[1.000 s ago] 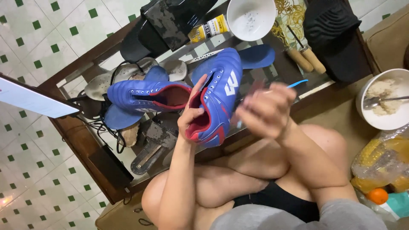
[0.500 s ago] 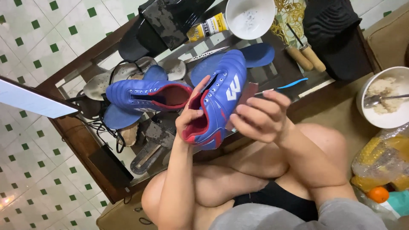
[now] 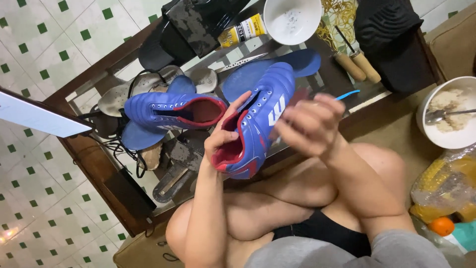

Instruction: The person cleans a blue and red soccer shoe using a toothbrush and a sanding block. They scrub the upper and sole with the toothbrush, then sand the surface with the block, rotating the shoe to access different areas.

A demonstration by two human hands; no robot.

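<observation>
Two blue football boots with red lining are in view, and the person's hands are on one of them. That held boot (image 3: 258,124) hangs above the person's bare knees, toe pointing away, its red collar nearest the body. The left hand (image 3: 223,134) is clamped on the collar: the thumb runs up along the inside of the red opening while the other fingers wrap underneath, out of sight behind the heel. The right hand (image 3: 310,124) sits just to the right of the boot's side with its white stripes, fingers curled and bunched together; it is blurred, so I cannot tell whether the fingertips pinch anything. A thin blue stick (image 3: 347,94) shows just beyond the right knuckles.

Left of the left thumb, the second boot (image 3: 168,111) lies on its side on the low glass-topped table (image 3: 89,159), opening turned toward the held one and well apart from it. Beyond the fingers lie a blue insole (image 3: 297,62), a yellow glue tube (image 3: 243,31) and a white empty bowl (image 3: 291,19). Far right of the right hand stands a bowl of food (image 3: 446,114) with a spoon.
</observation>
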